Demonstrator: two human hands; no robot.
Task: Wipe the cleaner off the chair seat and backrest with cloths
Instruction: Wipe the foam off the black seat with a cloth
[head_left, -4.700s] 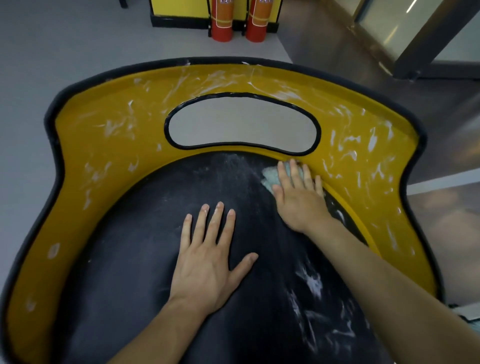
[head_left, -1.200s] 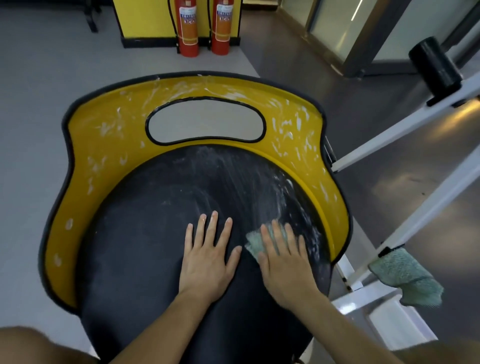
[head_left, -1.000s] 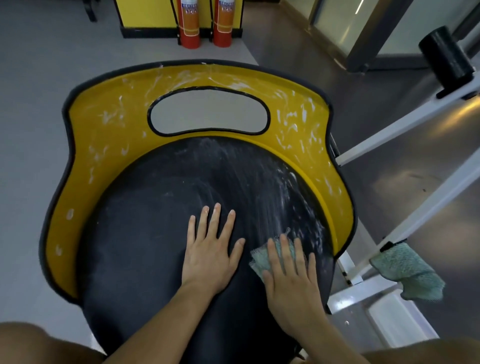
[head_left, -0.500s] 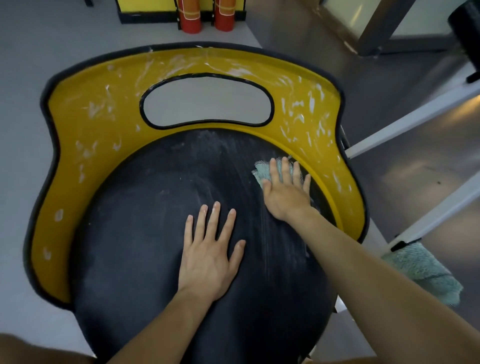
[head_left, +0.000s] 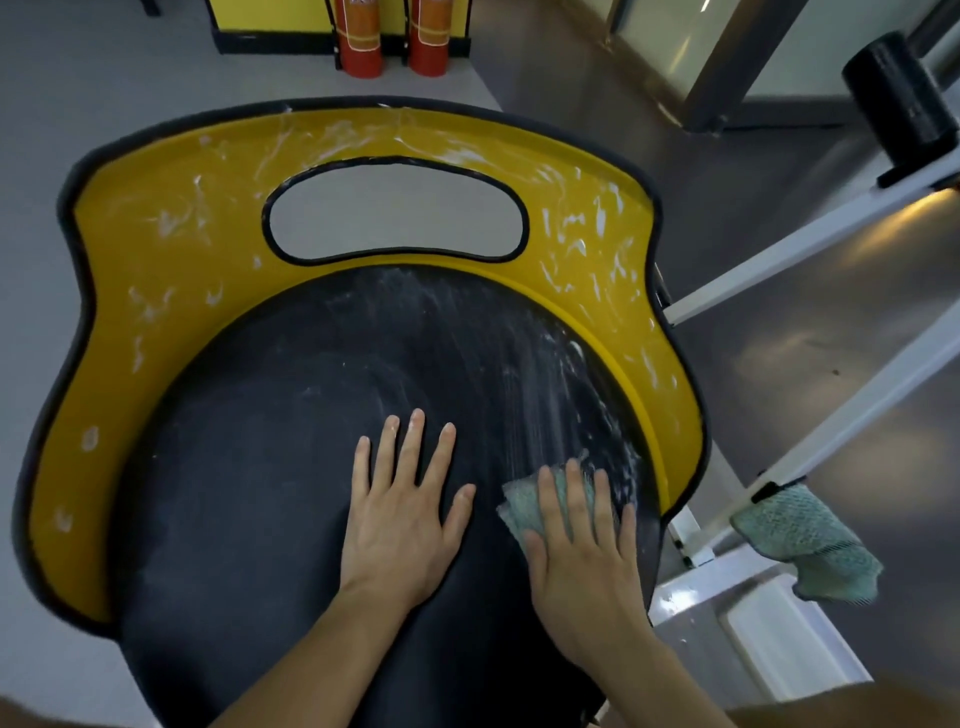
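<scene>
Right hand (head_left: 582, 551) presses a green cloth (head_left: 524, 501) flat-fingered against the black seat (head_left: 260, 467), right side. Left hand (head_left: 402, 512) rests flat, fingers spread, just beside. Yellow backrest (head_left: 171, 218) bears white cleaner streaks.

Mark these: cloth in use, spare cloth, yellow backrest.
cloth in use (head_left: 519, 506): head view, exposed left corner.
spare cloth (head_left: 802, 540): head view, middle of the hanging part.
yellow backrest (head_left: 171, 291): head view, left side of its smeared face.
</scene>
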